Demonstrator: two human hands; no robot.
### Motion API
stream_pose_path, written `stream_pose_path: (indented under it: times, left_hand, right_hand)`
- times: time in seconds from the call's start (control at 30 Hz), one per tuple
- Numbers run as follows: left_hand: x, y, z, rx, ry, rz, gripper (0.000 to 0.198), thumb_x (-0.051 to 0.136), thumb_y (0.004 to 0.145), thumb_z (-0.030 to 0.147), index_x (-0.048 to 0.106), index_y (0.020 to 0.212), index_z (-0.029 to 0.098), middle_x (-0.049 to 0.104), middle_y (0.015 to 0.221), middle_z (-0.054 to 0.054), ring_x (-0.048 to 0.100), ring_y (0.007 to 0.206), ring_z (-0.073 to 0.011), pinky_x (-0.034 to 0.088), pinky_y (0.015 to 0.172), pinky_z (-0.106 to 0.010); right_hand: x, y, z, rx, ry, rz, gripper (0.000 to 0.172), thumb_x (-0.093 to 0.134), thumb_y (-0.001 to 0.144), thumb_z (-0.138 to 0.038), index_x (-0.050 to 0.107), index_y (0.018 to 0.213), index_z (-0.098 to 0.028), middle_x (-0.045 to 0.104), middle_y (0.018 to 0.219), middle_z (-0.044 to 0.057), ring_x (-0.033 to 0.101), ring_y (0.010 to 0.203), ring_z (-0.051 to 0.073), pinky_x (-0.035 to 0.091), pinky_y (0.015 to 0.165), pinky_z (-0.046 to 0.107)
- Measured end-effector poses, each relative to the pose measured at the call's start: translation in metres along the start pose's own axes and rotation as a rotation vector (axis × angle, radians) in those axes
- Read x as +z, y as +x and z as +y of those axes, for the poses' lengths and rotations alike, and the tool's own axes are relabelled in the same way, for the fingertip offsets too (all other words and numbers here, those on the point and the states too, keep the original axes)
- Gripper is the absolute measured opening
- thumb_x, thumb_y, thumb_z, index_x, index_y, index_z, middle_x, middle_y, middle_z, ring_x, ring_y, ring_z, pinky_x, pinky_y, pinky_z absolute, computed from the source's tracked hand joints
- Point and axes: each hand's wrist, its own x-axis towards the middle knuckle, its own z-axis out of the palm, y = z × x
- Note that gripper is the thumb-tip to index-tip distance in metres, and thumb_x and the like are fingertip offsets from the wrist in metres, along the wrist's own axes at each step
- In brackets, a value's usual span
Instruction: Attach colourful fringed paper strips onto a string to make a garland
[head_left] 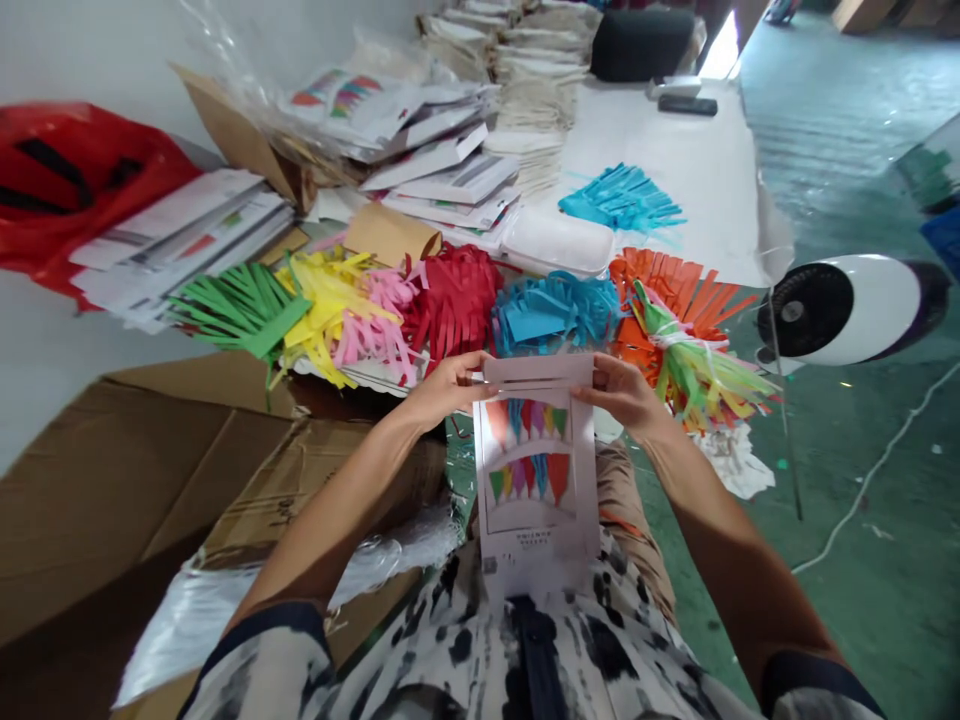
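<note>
A white printed paper sleeve [525, 515], with pictures of colourful tassel bunting, hangs upright in front of my body. My left hand [450, 385] pinches its upper left corner, and my right hand [622, 390] pinches the upper right one. A folded flap runs along the top between my fingers. Just beyond the hands, on the table edge, lie paper tassels: green [240, 308], yellow [326, 300], pink [375, 335], dark red [454, 300], blue [559, 312] and orange [675, 285]. A tied multicoloured bundle [694, 355] rests beside my right hand.
Stacks of printed sleeves [450, 180] stand at the back, with more at the left [187, 240] by a red bag [82, 190]. Another blue tassel [622, 197] lies on the white table [660, 140]. Cardboard boxes [150, 470] are at lower left, a fan [847, 308] at right.
</note>
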Motion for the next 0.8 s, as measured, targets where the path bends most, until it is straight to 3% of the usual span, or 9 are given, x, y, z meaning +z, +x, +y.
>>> stream_pose_path:
  times: [0.13,0.3,0.43,0.53,0.6,0.67,0.8]
  left_hand:
    - [0.002,-0.001,-0.005,0.000,-0.003,-0.046,0.043,0.087,0.077,0.040,0.078,0.112,0.017,0.082,0.098,-0.006,0.074,0.083,-0.0177,0.056,0.072,-0.025]
    - [0.002,0.007,-0.012,0.156,0.113,-0.044,0.039,0.080,0.086,0.044,0.081,0.115,0.018,0.082,0.111,-0.008,0.076,0.102,-0.0232,0.057,0.096,-0.035]
    - [0.004,0.010,-0.018,0.396,0.548,0.087,0.026,0.064,0.100,0.035,0.083,0.116,0.027,0.080,0.118,-0.008,0.072,0.110,-0.0228,0.056,0.097,-0.038]
    - [0.007,0.009,-0.027,0.599,0.983,0.230,0.025,0.060,0.103,0.029,0.082,0.114,0.035,0.077,0.123,-0.007,0.067,0.116,-0.0247,0.053,0.101,-0.047]
    - [0.008,0.007,-0.033,0.700,1.145,0.181,0.031,0.057,0.105,0.023,0.077,0.124,0.035,0.076,0.125,-0.006,0.066,0.119,-0.0247,0.053,0.103,-0.048]
    - [0.009,0.005,-0.037,0.767,1.217,0.059,0.038,0.053,0.106,0.017,0.070,0.136,0.032,0.076,0.129,-0.006,0.066,0.124,-0.0232,0.055,0.105,-0.045]
    - [0.016,-0.004,-0.033,0.790,1.283,-0.057,0.042,0.049,0.105,0.015,0.066,0.142,0.024,0.074,0.134,-0.009,0.065,0.131,-0.0241,0.057,0.109,-0.045]
  right_hand:
    - [-0.002,-0.003,-0.004,0.020,-0.112,-0.017,0.044,0.090,0.074,-0.053,0.078,0.101,-0.020,0.079,0.095,0.007,0.074,0.089,0.026,0.060,0.077,0.037]
    - [-0.007,0.005,0.008,-0.047,-0.225,0.037,0.040,0.089,0.074,-0.050,0.079,0.097,-0.020,0.077,0.085,0.004,0.070,0.075,0.021,0.055,0.065,0.031]
    - [-0.005,0.005,0.012,-0.235,-0.554,0.137,0.018,0.073,0.088,-0.037,0.082,0.092,-0.021,0.077,0.085,0.004,0.068,0.074,0.019,0.053,0.064,0.031]
    - [0.000,-0.004,0.009,-0.418,-0.889,0.135,0.021,0.061,0.097,-0.024,0.082,0.094,-0.024,0.080,0.095,0.006,0.070,0.087,0.022,0.055,0.078,0.036]
    - [0.003,-0.014,0.008,-0.522,-1.126,0.085,0.025,0.058,0.099,-0.018,0.082,0.103,-0.024,0.081,0.105,0.007,0.070,0.096,0.025,0.053,0.087,0.042]
    - [0.007,-0.025,0.009,-0.583,-1.315,0.020,0.030,0.059,0.098,-0.013,0.079,0.118,-0.024,0.080,0.119,0.007,0.069,0.107,0.027,0.052,0.094,0.046]
    - [0.017,-0.043,0.014,-0.575,-1.515,-0.025,0.040,0.058,0.098,-0.009,0.069,0.136,-0.020,0.073,0.139,0.008,0.062,0.122,0.030,0.050,0.105,0.049]
